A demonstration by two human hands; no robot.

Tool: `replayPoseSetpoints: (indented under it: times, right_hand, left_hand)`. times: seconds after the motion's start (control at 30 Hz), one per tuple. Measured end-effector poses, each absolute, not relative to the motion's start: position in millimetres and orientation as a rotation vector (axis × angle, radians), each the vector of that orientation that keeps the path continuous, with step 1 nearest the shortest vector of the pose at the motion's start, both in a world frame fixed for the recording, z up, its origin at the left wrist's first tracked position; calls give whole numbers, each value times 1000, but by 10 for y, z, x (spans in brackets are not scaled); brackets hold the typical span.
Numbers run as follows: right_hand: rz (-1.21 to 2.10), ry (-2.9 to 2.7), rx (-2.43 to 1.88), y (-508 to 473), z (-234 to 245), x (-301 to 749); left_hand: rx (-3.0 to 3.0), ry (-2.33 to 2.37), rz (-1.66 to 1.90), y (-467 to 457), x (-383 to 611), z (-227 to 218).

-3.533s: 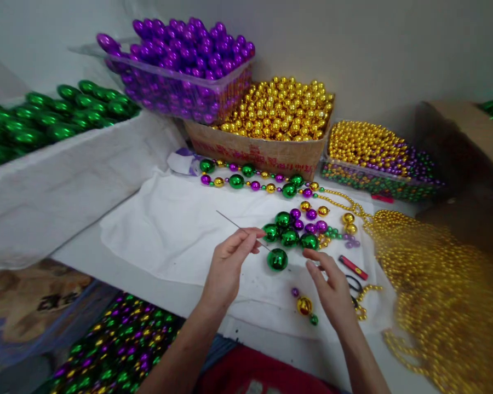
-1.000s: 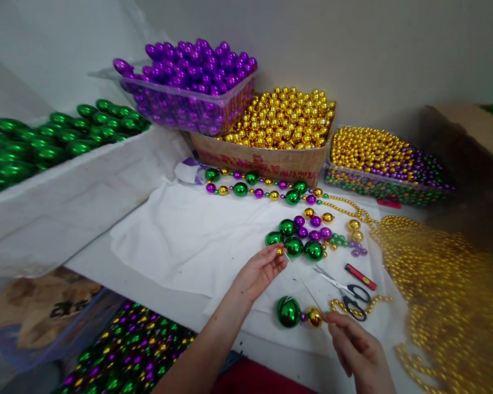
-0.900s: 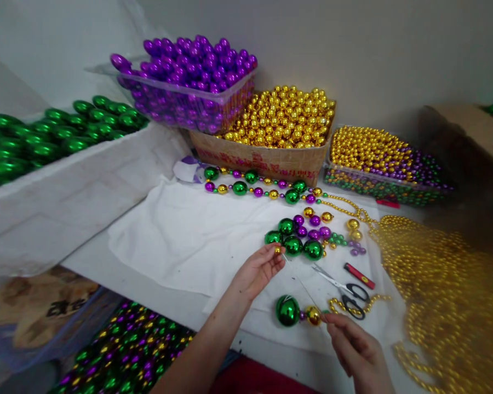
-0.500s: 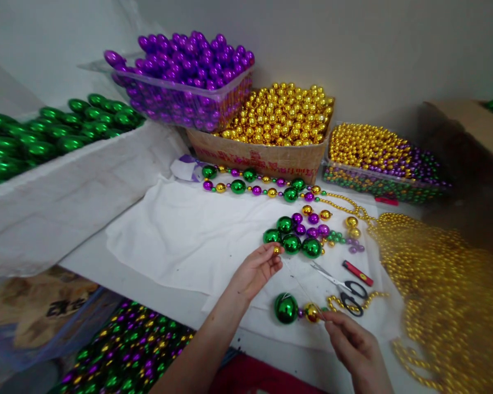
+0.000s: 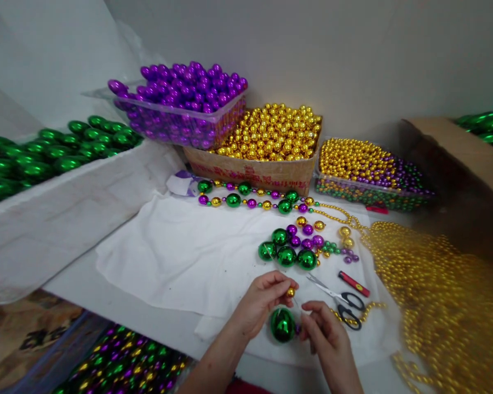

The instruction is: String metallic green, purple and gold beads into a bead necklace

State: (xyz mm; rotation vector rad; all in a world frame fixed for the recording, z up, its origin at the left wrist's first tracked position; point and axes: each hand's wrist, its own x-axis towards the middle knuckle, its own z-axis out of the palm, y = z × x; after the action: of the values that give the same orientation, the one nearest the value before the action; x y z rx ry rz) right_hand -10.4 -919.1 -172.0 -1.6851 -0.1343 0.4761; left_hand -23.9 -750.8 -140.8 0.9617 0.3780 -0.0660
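My left hand point(image 5: 259, 304) pinches a small gold bead point(image 5: 290, 292) between thumb and fingertips. Close to its right, my right hand point(image 5: 327, 335) has its thumb and forefinger closed on a thin string point(image 5: 297, 302), of which a short stretch shows between the hands. Just below the hands lies a large green ball bead point(image 5: 282, 324), with a small purple bead partly covered by my right fingers. Black-handled scissors point(image 5: 345, 301) and a red cutter-like tool point(image 5: 354, 284) lie to the right. Loose green balls point(image 5: 286, 256) and purple balls point(image 5: 307, 244) are grouped beyond my left hand.
A finished-looking bead strand point(image 5: 233, 200) lies across the white cloth point(image 5: 160, 257). Behind stand a tub of purple balls point(image 5: 225, 112), a carton of gold balls point(image 5: 246, 168) and a tub of mixed beads point(image 5: 353, 189). Gold bead chains point(image 5: 427, 295) heap at right; a white foam box point(image 5: 86, 191) stands left.
My hands have come together: the left moved toward me with the gold bead, the right moved leftward and up. The view has tilted a little, so the background sits lower.
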Motion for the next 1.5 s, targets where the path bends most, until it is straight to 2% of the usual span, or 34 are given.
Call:
replayPoseSetpoints:
  times: [0.2, 0.43, 0.63, 0.77, 0.83, 0.9, 1.13, 1.27, 1.4, 1.5]
  right_hand:
    - [135, -474, -1972, -9191, -1468, 7]
    - [609, -255, -1586, -9025, -1507, 8]
    - [492, 248, -1181, -9236, -1593, 63]
    - [486, 358, -918, -9388, -1626, 106]
    - [518, 370, -829, -9430, -1652, 94]
    - [565, 372, -760, -9449, -1682, 66]
    - [739, 230, -720, -9452, -1808, 8]
    - [723, 174, -796, -9438, -1786, 0]
    - [674, 271, -968, -9423, -1740, -22]
    - [675, 260, -1162, -9419, -1742, -56]
  left_hand:
    - [1239, 400, 82, -7476, -253, -1224]
    - [1269, 327, 199, -7475, -265, -1184]
    - [1344, 219, -13, -7476, -41, -1318]
    - [1788, 49, 65, -7524, 507, -1337]
    - [2196, -20, 212, -7616, 841, -1367]
    - [2602, -161, 196, -7735, 1128, -1422]
    - [2764, -205, 152, -7815, 1401, -1496]
    - [2449, -83, 248, -7540, 1094, -1385]
    - [1500, 331, 166, -7242, 513, -1414]
    - [976, 403, 130, -7127, 101, -1485]
